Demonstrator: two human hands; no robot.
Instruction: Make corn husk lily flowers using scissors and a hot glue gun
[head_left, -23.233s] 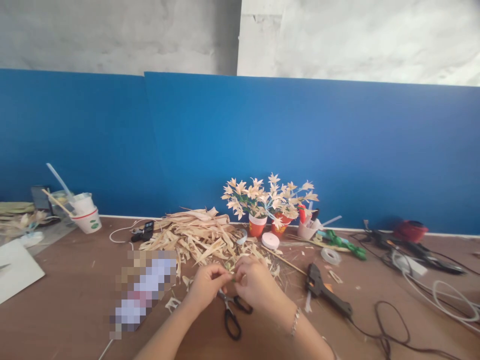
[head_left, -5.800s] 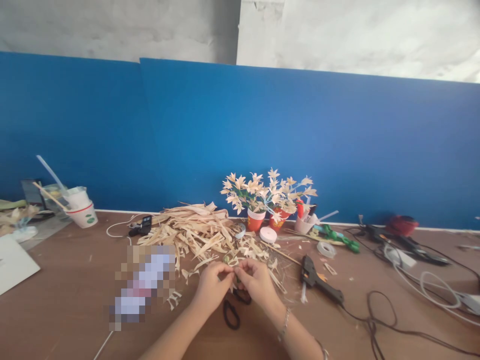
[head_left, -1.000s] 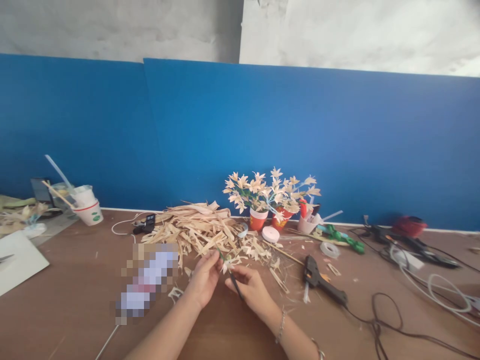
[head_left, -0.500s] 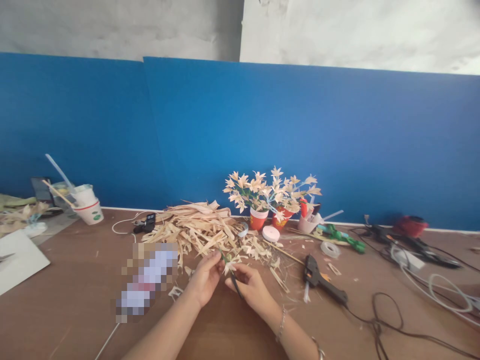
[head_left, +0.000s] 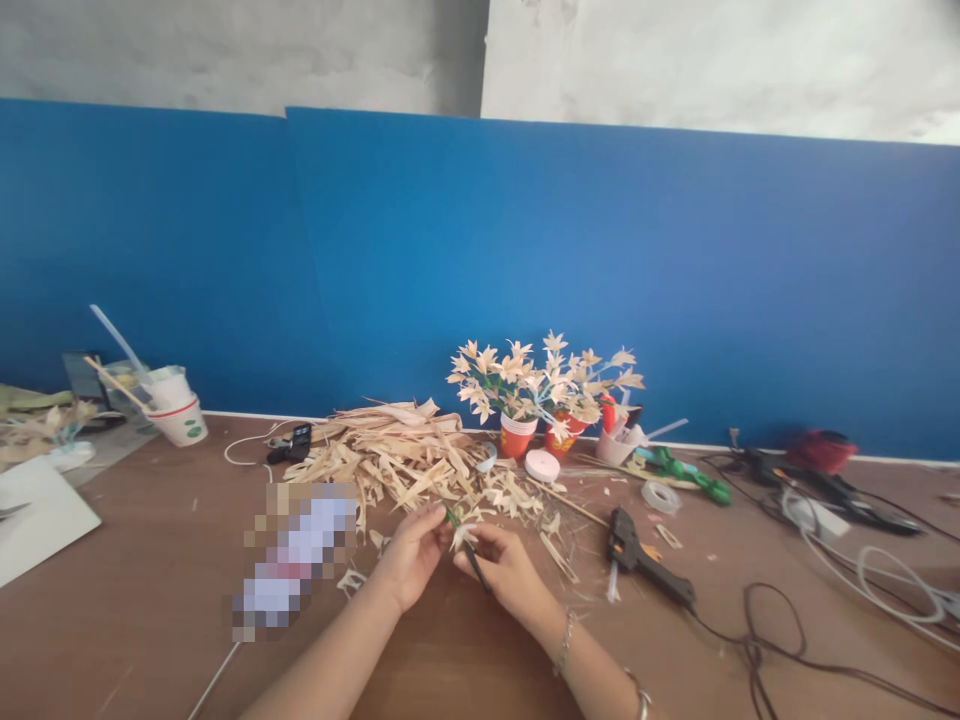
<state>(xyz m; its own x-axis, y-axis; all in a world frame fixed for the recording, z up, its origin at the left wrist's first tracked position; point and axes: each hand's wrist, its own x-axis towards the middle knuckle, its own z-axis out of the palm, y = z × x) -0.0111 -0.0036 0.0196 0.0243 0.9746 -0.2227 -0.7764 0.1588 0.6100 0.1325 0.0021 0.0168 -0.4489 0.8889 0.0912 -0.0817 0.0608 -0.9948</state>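
My left hand pinches the green stem of a small pale artificial flower in front of the husk pile. Close beside it, my right hand is closed on a slim dark tool, perhaps tweezers; its exact kind is unclear. The tool's upper end is at the flower, and its lower end sticks out below my fingers. The right fingertips lie right by the petals; whether they touch them I cannot tell.
Behind my hands spreads a pile of dried husk strips. Two red cups hold finished pale flowers. To the right lie a black glue gun with its cord, a tape roll and cables. White cups stand left.
Both hands keep their grip and stay almost in place. The flower and the dark tool have shifted slightly to the right, with a small turn of the flower.
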